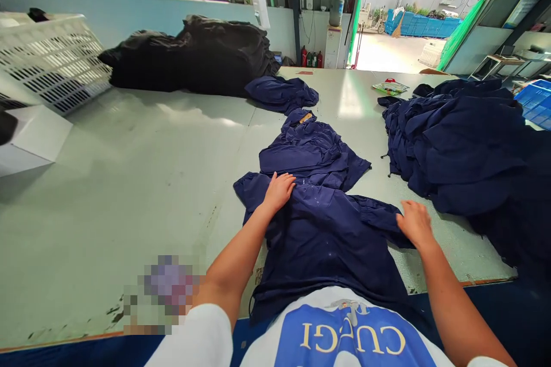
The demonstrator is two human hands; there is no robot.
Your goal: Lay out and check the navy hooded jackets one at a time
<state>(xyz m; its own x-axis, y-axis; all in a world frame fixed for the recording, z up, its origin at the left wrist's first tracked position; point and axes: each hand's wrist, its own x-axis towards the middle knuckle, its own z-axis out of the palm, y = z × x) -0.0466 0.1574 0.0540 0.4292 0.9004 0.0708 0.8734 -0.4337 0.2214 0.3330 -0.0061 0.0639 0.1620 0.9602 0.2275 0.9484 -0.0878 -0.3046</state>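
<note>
A navy blue jacket [327, 235] lies spread on the table in front of me, its lower edge near my body. Its hood or upper part [305, 155] is laid out beyond the shoulders, with a tan label at the neck. My left hand [280, 190] rests flat near the left shoulder, fingers stretched out over the fabric. At the end of the right sleeve [381, 218] is my right hand [415, 222], its fingers bent round the sleeve's edge. The fingertips there are partly hidden.
A heap of navy garments [465, 143] lies on the right. Behind are a bunched navy piece [282, 93] and a pile of black garments [193, 57]. White crate [55, 57] and white box [34, 137] stand left. A pixelated patch covers something near the front edge.
</note>
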